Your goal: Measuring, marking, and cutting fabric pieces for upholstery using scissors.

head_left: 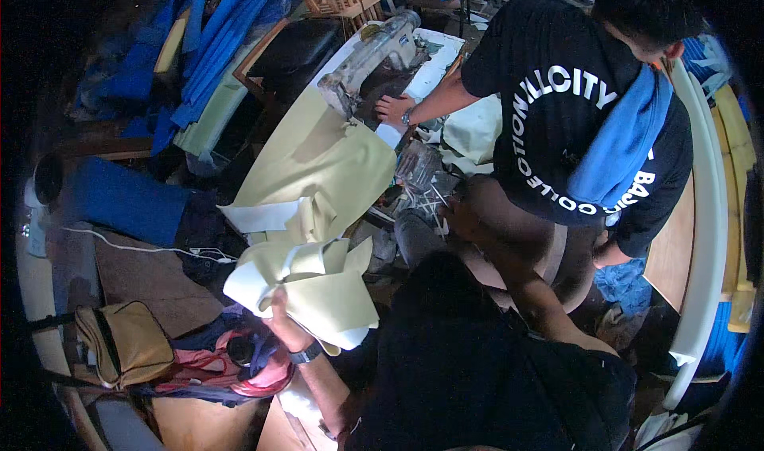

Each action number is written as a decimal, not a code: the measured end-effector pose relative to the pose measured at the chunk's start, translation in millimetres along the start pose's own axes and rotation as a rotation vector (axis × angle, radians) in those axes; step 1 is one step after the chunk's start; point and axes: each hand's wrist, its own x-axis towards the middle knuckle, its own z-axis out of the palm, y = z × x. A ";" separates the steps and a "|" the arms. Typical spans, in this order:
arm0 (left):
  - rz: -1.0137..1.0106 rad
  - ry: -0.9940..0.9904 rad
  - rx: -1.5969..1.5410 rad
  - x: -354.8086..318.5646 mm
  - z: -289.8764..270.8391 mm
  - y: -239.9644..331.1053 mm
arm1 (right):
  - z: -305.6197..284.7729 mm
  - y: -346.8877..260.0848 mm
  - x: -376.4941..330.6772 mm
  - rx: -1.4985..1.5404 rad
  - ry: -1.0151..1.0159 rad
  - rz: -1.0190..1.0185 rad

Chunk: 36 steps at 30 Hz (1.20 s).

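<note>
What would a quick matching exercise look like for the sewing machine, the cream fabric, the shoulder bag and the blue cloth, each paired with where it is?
Things:
1. sewing machine
2. cream fabric
3. tan shoulder bag
4. blue cloth

Places:
A. draped over the co-worker's shoulder
B. on the floor at lower left
C. on the table at top centre
D. bunched in the left hand

Pairs: 1-C, 2-D, 3-B, 4-A
</note>
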 end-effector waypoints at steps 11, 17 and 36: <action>0.298 -0.024 0.806 170.6 86.2 -162.4 | -42.2 -32.0 159.9 0.069 -0.209 0.050; 0.079 -0.013 1.106 195.3 109.5 -279.0 | 22.6 55.5 266.4 1.562 -0.670 0.053; 0.414 -0.020 1.387 244.8 143.1 -302.2 | -3.6 -41.0 428.4 2.757 -0.839 0.552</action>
